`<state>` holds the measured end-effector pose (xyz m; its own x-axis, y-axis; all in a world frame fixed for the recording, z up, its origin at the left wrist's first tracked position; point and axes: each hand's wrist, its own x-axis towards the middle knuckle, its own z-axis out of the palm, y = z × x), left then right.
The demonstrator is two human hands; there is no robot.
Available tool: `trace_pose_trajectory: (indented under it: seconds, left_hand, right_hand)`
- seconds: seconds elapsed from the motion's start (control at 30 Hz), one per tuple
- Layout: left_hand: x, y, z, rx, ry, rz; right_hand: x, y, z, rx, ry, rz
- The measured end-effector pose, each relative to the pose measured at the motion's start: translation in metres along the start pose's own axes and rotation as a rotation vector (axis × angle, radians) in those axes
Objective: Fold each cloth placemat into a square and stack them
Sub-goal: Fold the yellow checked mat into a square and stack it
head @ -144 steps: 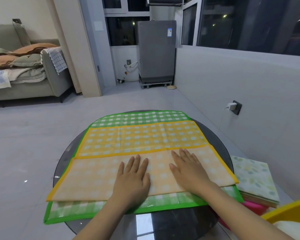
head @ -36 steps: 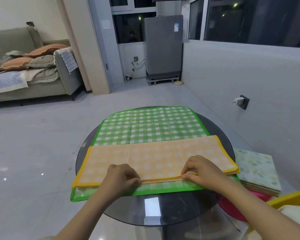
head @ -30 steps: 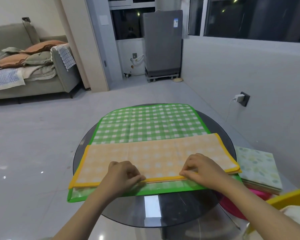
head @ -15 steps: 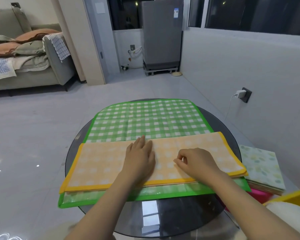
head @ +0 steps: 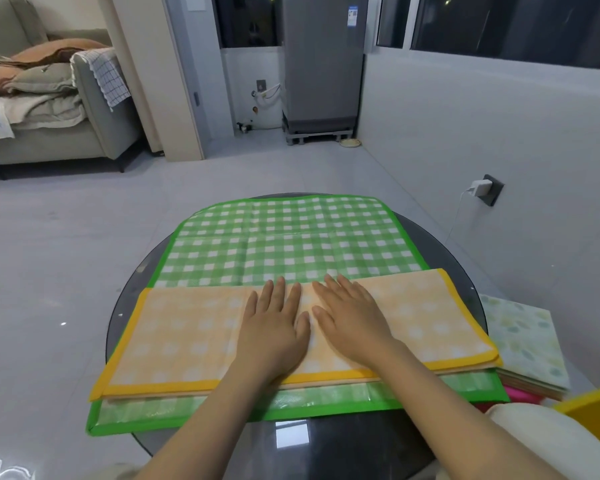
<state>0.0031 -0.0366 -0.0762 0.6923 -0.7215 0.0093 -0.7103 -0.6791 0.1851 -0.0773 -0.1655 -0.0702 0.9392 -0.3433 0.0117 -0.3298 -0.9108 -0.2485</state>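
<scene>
A yellow checked placemat (head: 181, 337), folded into a long strip, lies across the near half of a green checked placemat (head: 291, 237) spread flat on the round dark glass table (head: 326, 445). My left hand (head: 274, 327) and my right hand (head: 350, 317) rest flat side by side on the middle of the yellow strip, fingers spread, holding nothing. A stack of folded placemats (head: 523, 344) with a pale leaf-print one on top sits off the table's right side.
Under the folded stack shows something pink (head: 520, 398); a yellow object (head: 589, 410) and a cream cushion (head: 541, 434) are at the lower right. A charger (head: 480, 186) is plugged into the right wall. A sofa (head: 49, 126) stands far left, a grey appliance (head: 321, 64) at the back.
The yellow placemat went from partly folded to a narrower strip. My hands pinched its near edge, then let go and now press flat on its middle.
</scene>
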Motion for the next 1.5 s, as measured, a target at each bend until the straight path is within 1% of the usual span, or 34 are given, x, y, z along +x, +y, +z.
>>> trace_pose_trajectory:
  seconds: [0.13,0.3,0.4,0.6,0.67,0.73,0.8,0.9,0.97,1.0,1.03,1.1,1.2,1.27,1.5]
  left_hand:
    - [0.001,-0.002,0.002,0.015,-0.008,-0.004]
    - [0.001,-0.003,0.003,0.015,0.007,0.012]
    - [0.0,-0.001,0.003,0.011,0.01,0.014]
    - [0.001,0.0,0.003,0.014,-0.002,0.01]
    - [0.0,0.0,0.003,0.013,-0.008,0.011]
    - [0.0,0.001,0.004,0.011,-0.013,0.009]
    - [0.001,0.002,0.003,0.004,-0.015,0.005]
    - [0.002,0.003,0.002,-0.004,-0.017,0.005]
    - [0.002,0.001,0.001,-0.014,-0.016,0.017]
    - [0.002,0.0,0.001,-0.018,-0.015,0.028]
    - [0.002,-0.002,0.001,-0.02,-0.012,0.041]
    - [0.0,-0.009,0.0,-0.024,-0.007,0.062]
    - [-0.004,-0.03,-0.003,-0.02,0.002,0.034]
    - [-0.005,-0.048,-0.007,-0.019,0.005,-0.013]
    - [-0.019,-0.126,-0.023,0.012,0.004,-0.176]
  right_hand:
    - [-0.004,0.017,0.0,-0.027,-0.031,0.048]
    - [-0.011,0.065,-0.011,-0.05,-0.035,0.222]
    - [-0.016,0.09,-0.018,-0.077,-0.009,0.297]
    - [-0.018,0.098,-0.021,-0.08,0.004,0.314]
    - [-0.017,0.092,-0.021,-0.061,0.0,0.337]
    - [-0.015,0.074,-0.022,0.042,-0.001,0.309]
    - [-0.011,0.044,-0.022,0.208,0.007,0.191]
    - [-0.004,-0.003,-0.017,0.372,-0.01,0.01]
    - [0.002,-0.022,-0.008,0.513,-0.025,0.01]
    - [0.004,-0.026,-0.003,0.537,-0.016,0.032]
    - [0.006,-0.029,0.002,0.489,0.0,0.036]
    - [0.006,-0.03,0.009,0.264,0.004,-0.016]
    - [0.004,-0.032,0.014,0.038,-0.02,-0.067]
    - [0.004,-0.033,0.013,-0.011,-0.031,-0.063]
    - [0.002,-0.034,0.013,-0.023,-0.054,-0.069]
